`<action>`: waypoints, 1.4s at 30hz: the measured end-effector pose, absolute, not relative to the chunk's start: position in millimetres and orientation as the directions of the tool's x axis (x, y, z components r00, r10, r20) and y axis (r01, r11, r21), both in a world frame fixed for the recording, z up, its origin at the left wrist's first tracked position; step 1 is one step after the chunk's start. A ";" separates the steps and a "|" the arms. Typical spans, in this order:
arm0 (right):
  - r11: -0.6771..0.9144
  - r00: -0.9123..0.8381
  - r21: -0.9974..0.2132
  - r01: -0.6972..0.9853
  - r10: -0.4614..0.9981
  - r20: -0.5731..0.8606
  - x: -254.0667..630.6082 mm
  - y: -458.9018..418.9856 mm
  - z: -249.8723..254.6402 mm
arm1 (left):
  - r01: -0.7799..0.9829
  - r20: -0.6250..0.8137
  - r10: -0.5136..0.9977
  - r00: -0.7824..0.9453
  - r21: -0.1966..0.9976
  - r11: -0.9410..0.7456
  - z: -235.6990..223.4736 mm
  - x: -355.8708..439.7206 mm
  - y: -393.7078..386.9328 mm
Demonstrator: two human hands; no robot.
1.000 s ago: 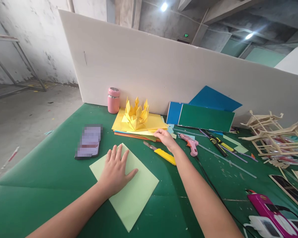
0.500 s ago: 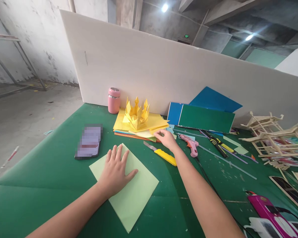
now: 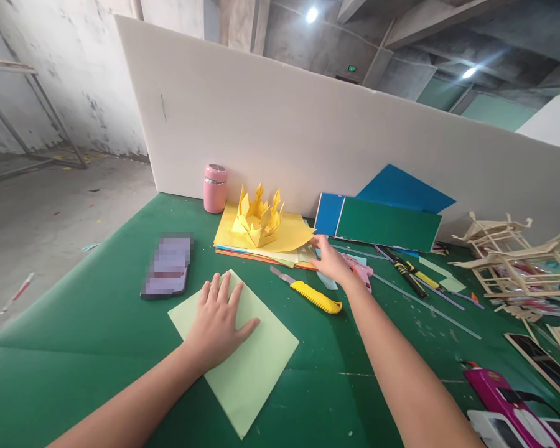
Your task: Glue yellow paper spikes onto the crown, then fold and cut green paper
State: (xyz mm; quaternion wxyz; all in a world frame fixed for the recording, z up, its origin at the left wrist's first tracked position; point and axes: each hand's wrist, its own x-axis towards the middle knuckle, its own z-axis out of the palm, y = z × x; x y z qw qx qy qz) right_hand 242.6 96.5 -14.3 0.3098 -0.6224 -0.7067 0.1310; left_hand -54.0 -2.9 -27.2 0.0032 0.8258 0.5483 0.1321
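My left hand (image 3: 217,323) lies flat with fingers spread on a light green square sheet of paper (image 3: 261,367). The sheet is turned cornerwise on the table. At the right end of a stack of coloured paper (image 3: 221,242), my right hand (image 3: 331,258) has its fingers bent around the edge of the sheets, by a curled yellow sheet (image 3: 301,236). Just how many sheets it grips is hidden. A folded yellow paper crown (image 3: 259,224) stands on the stack. Between my hands is a yellow utility knife (image 3: 315,297) with its blade out.
A phone (image 3: 168,267) lies left, and a pink flask (image 3: 215,190) stands behind it. My right wrist partly covers a pink glue gun (image 3: 361,270). Rightward are glue sticks, cutters (image 3: 408,274), wooden models (image 3: 518,249) and a magenta device (image 3: 499,395). A white board (image 3: 261,118) borders the back.
My right hand has moved right along the stack to its end. The yellow sheet's front corner now curves, and the utility knife has shifted slightly. My left hand stays put.
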 end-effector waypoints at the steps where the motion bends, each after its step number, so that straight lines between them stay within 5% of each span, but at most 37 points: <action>1: 0.184 -0.041 -0.537 0.823 0.963 0.268 244.7 93.2 -12.9 | 0.903 0.217 0.906 0.363 0.156 -0.399 -27.3 -54.1 -2.9; 9: 0.181 -0.099 -0.322 0.929 0.962 0.254 242.2 87.4 -2.7 | 0.904 0.208 0.909 0.361 0.161 -0.396 -24.8 -53.5 -3.2; 19: 0.250 -0.155 -0.183 0.951 0.896 0.417 230.3 97.7 11.8 | 0.887 0.229 0.903 0.364 0.209 -0.411 -17.2 -52.4 -6.5; 27: 0.269 -0.133 -0.257 0.928 0.884 0.447 231.1 103.9 19.5 | 0.756 0.222 0.794 0.566 0.244 -0.608 11.8 -5.0 28.3; 42: 0.217 -0.064 -0.373 0.902 0.922 0.383 235.8 102.0 17.3 | 0.751 0.175 0.879 0.443 0.462 -0.471 -3.9 10.6 105.7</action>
